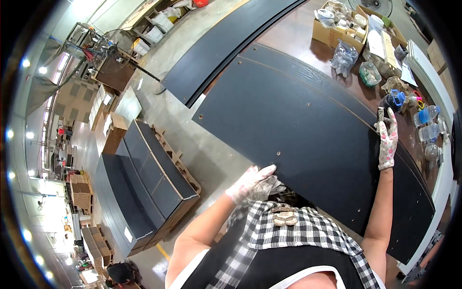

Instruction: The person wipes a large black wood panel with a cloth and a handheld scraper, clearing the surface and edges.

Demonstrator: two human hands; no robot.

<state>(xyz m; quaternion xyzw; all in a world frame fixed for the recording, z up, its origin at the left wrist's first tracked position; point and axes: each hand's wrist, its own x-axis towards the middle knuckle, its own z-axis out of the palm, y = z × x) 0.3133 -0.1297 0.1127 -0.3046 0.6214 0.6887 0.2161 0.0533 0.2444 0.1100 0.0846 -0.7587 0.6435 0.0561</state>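
On the brown workbench (293, 33), our dark blue-black drilled panel (298, 125) lying flat, wood-grained, our gloved left hand (251, 183) grasping its near edge, our gloved right hand (387, 139) resting on it, fingers released.

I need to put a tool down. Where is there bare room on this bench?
The dark panel is bare between the left hand and right hand. Crowded: the far edge, with the cardboard box, plastic bags and bottles.
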